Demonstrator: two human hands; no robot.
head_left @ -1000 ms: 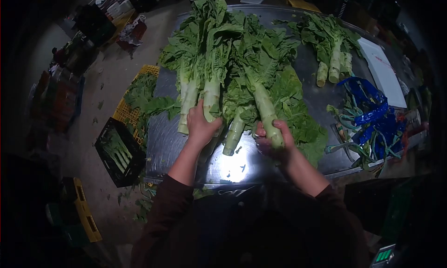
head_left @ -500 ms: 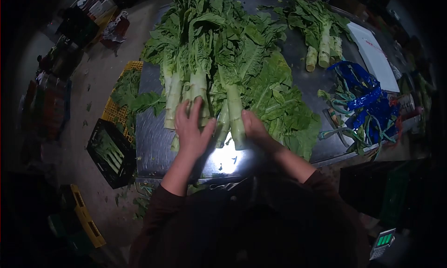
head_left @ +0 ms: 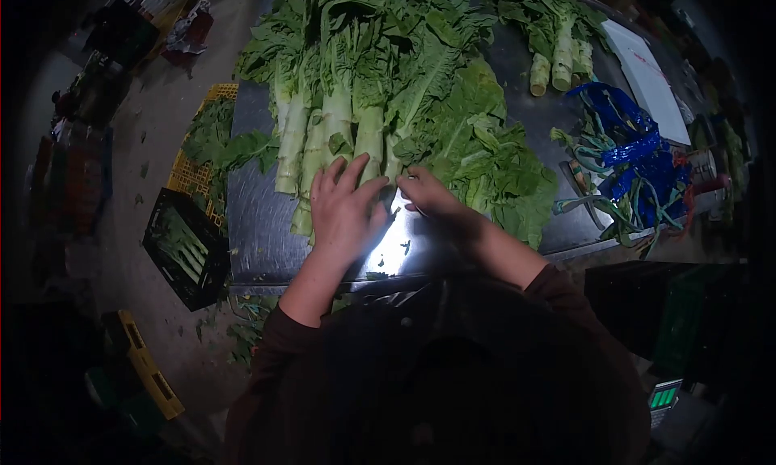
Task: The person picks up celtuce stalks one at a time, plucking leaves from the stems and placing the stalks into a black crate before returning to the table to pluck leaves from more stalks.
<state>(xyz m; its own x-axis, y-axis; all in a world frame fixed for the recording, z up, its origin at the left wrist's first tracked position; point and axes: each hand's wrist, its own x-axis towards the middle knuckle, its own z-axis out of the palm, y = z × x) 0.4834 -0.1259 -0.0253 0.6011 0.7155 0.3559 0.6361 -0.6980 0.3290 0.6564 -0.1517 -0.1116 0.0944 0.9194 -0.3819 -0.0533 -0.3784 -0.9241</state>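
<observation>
Several celtuce stalks (head_left: 293,145) with leafy tops lie side by side on the metal table (head_left: 259,247), cut ends toward me. My left hand (head_left: 347,202) rests against the lower ends of the middle stalks, fingers spread. Beside it, my right hand (head_left: 428,194) is curled at the base of the rightmost stalk (head_left: 394,159). Its fingertips are pressed together, and whatever is between them is too hidden to make out. Loose broad leaves (head_left: 477,166) spread to the right of the stalks.
A smaller bunch of celtuce (head_left: 563,61) lies at the back right, near a white board (head_left: 647,77). Blue plastic with green ties (head_left: 634,154) sits at the right edge. Left on the floor are a black crate (head_left: 182,251) of stalks and a yellow crate (head_left: 190,170).
My right hand has moved inward and up from the right stalk's side, its fingers curling. The rightmost stalks now lie closer to the bundle. My left hand stays on the stalks.
</observation>
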